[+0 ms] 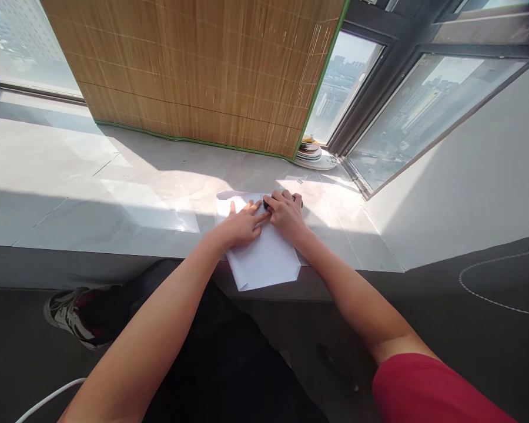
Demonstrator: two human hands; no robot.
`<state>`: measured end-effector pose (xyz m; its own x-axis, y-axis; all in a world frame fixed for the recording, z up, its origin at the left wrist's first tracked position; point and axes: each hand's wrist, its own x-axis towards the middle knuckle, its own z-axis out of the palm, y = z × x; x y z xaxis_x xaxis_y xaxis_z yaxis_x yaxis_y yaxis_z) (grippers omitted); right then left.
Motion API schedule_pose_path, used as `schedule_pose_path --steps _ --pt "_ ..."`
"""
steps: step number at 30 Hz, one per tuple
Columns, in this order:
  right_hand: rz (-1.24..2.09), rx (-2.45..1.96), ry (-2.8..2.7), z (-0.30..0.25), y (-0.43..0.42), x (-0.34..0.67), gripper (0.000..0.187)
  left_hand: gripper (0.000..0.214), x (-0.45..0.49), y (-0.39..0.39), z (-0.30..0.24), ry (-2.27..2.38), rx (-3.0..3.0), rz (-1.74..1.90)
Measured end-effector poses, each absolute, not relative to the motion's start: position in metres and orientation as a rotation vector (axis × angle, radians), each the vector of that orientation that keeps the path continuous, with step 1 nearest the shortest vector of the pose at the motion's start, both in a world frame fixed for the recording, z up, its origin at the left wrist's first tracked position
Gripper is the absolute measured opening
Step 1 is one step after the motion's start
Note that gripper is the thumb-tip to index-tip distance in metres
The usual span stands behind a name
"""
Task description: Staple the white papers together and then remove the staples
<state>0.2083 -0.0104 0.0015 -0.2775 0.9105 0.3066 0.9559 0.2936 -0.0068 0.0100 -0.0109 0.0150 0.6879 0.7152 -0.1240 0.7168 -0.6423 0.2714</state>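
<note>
A folded white sheet of paper [264, 258] lies on the pale stone window ledge [114, 194], its near end hanging over the ledge's front edge. My left hand [242, 223] rests flat on the paper with fingers stretched out. My right hand [286, 214] is closed round a small black object [267, 204] and presses it on the paper beside my left fingertips. What the black object is cannot be made out.
A stack of white plates [311, 154] stands at the back of the ledge by the window corner. A bamboo blind [203, 70] covers the middle window. A sneaker [70, 314] and a white cable [48, 399] are on the dark floor below.
</note>
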Motion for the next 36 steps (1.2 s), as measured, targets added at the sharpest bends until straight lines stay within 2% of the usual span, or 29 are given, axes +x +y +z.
schedule_pose_path --steps 16,24,36 --pt "-0.087 -1.68 -1.992 -0.007 -0.003 0.215 0.041 0.062 0.007 -0.013 0.018 1.125 2.614 0.019" --pt "-0.092 -1.737 -1.885 -0.006 -0.001 0.223 0.04 0.072 0.006 -0.013 0.012 1.161 2.568 0.092" --pt "-0.094 -1.734 -1.883 -0.006 -0.001 0.223 0.042 0.067 0.007 -0.013 0.014 1.16 2.596 0.045"
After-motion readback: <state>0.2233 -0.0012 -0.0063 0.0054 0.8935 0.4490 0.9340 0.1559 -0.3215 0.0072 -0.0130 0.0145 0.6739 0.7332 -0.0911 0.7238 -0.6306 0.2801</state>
